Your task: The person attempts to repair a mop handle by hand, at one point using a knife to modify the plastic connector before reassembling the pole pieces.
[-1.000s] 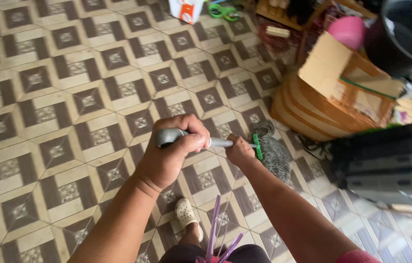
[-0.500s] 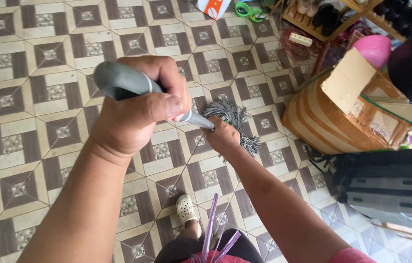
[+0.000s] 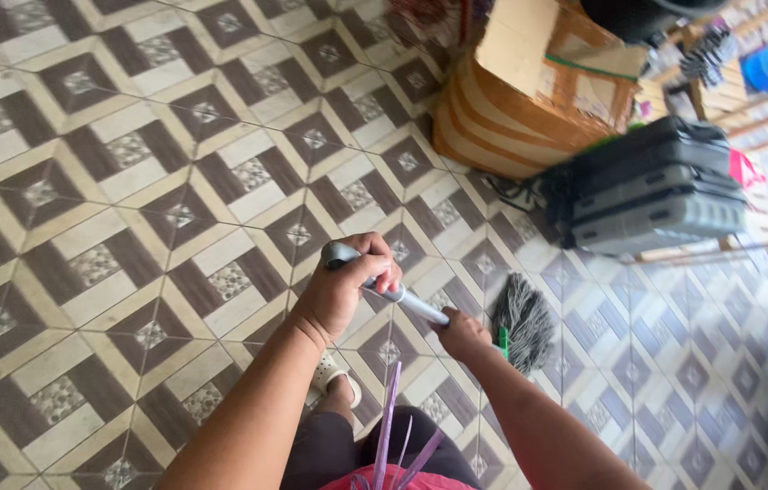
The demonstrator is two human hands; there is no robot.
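Note:
I hold a mop with a grey-capped metal handle [image 3: 406,298] and a grey string head [image 3: 524,319] resting on the patterned tile floor [image 3: 130,181]. My left hand [image 3: 347,286] grips the top end of the handle. Lower down, my right hand [image 3: 464,334] grips the handle just above a green collar by the mop head. My foot in a pale sandal [image 3: 329,377] stands on the tiles below my hands.
A stack of cardboard boxes [image 3: 529,86] stands on the floor at the upper right. Beside it lie grey and black hard cases [image 3: 651,195]. Wooden shelving [image 3: 747,63] with clutter is at the far top right.
The view has swung to the right. The mop head now lies further right on the floor, near the grey cases. Both hands stay on the handle, lower in view than before.

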